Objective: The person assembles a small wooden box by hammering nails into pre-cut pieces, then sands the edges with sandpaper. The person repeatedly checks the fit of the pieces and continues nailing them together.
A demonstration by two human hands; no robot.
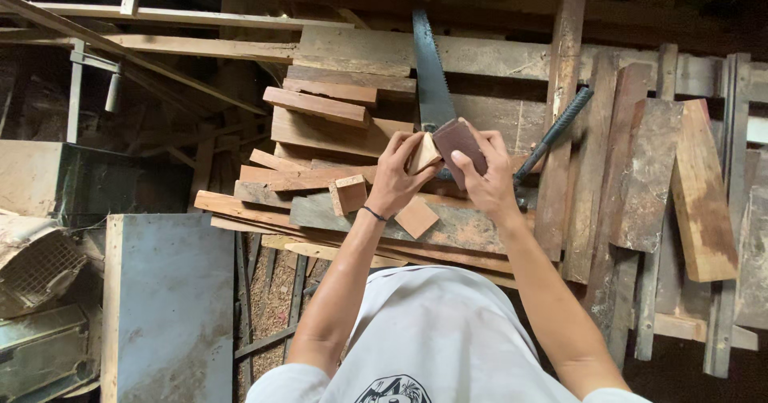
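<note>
- Head view: the left hand [394, 177] grips a small pale wood block [424, 153], fingers closed around it, above the pile of planks [336, 135].
- The right hand [486, 180] holds a dark brown sanding piece [459, 141], pressed against the block.
- A saw [430, 67] lies just behind the hands; a hammer [552, 135] rests to the right.

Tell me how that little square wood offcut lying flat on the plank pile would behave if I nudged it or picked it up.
The square offcut looks thin and small, so probably light and stiff. Lying flat on the plank pile, it would likely slide rather than roll or tip. Its surface looks raw, so likely not slippery.
</note>
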